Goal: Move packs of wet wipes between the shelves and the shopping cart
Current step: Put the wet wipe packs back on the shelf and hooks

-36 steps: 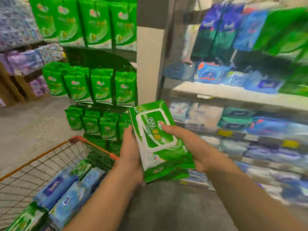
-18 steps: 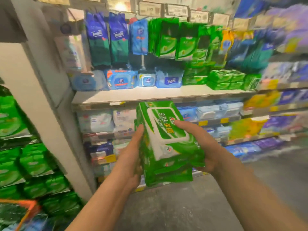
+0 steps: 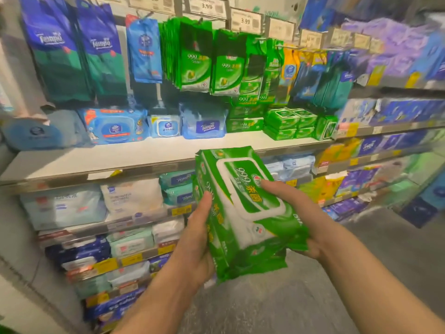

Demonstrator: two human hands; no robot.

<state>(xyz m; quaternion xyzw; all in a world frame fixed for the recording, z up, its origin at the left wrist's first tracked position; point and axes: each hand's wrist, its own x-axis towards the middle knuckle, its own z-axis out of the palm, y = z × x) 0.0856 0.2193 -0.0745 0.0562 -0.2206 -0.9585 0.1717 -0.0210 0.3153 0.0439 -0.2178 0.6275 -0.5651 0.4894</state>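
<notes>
Between both hands' curled fingers (image 3: 204,213) — stacked green wipe packs (image 3: 250,213), gripped at each side.

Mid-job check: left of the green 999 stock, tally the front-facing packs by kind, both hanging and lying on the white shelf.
Dark blue Tempo hanging bags: 2
Light blue hanging pack: 1
Blue packs lying on the white shelf: 4
Total: 7
Not counted: the green 999 stack gripped by the left hand and right hand.
</notes>
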